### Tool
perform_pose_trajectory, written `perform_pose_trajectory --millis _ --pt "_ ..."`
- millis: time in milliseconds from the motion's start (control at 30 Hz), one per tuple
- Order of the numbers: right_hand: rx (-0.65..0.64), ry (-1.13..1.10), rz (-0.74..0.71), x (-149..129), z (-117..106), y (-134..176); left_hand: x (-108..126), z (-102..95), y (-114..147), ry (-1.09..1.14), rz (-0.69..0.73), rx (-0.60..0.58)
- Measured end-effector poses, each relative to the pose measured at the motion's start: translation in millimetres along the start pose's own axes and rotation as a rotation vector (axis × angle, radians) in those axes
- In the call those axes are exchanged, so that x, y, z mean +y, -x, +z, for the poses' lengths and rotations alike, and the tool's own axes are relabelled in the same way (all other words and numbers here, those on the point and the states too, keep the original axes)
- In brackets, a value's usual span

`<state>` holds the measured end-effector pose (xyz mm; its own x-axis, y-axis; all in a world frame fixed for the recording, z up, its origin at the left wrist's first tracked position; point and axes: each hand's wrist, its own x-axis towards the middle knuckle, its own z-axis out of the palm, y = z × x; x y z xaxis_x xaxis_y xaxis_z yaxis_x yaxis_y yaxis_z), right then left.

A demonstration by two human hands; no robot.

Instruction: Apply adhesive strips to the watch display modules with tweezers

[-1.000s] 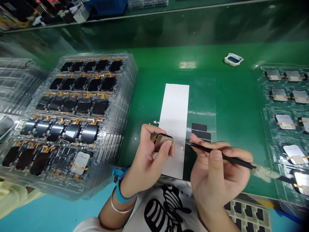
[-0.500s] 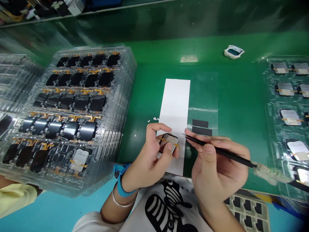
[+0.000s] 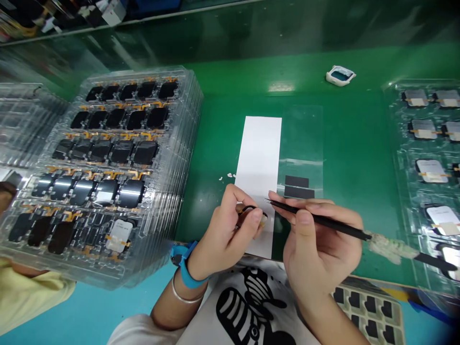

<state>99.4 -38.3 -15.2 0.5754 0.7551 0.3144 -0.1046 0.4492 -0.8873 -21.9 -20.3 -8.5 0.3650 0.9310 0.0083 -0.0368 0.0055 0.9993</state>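
Observation:
Pinched between the thumb and fingers of my left hand is a small watch screen module; most of it is covered by the fingers. My right hand grips black tweezers, whose tips point left and end just short of the module. Wrapping covers part of the tweezers' rear. Both hands are over the lower part of a white paper strip. Beside it lies a clear plastic sheet carrying black rectangular pieces.
Stacked clear trays of screen modules rise on the left; another clear tray is at right. A white watch frame lies at the back. A beige tray sits below the table edge. Another person's yellow sleeve shows at lower left.
My left hand has turned the module, so its pale back is now mostly out of sight. The tweezers and my right hand have shifted slightly left. More of the yellow sleeve shows.

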Motion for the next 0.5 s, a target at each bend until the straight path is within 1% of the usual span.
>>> perform_pose_trajectory --millis 133,233,400,500 --pt "0.012 -0.033 -0.004 0.8 0.5 0.0 1.7 -1.3 -0.1 0.029 -0.044 0.032" --pt "0.019 -0.019 0.027 0.4 0.3 0.1 2.2 -3.0 -1.7 0.058 -0.088 0.045" --pt "0.027 -0.047 0.071 -0.7 -0.9 0.1 -0.7 -2.8 -4.6 0.069 -0.064 -0.038" --pt "0.046 -0.051 0.087 -0.8 -1.7 0.3 6.4 -3.6 6.4 0.069 -0.057 -0.004"
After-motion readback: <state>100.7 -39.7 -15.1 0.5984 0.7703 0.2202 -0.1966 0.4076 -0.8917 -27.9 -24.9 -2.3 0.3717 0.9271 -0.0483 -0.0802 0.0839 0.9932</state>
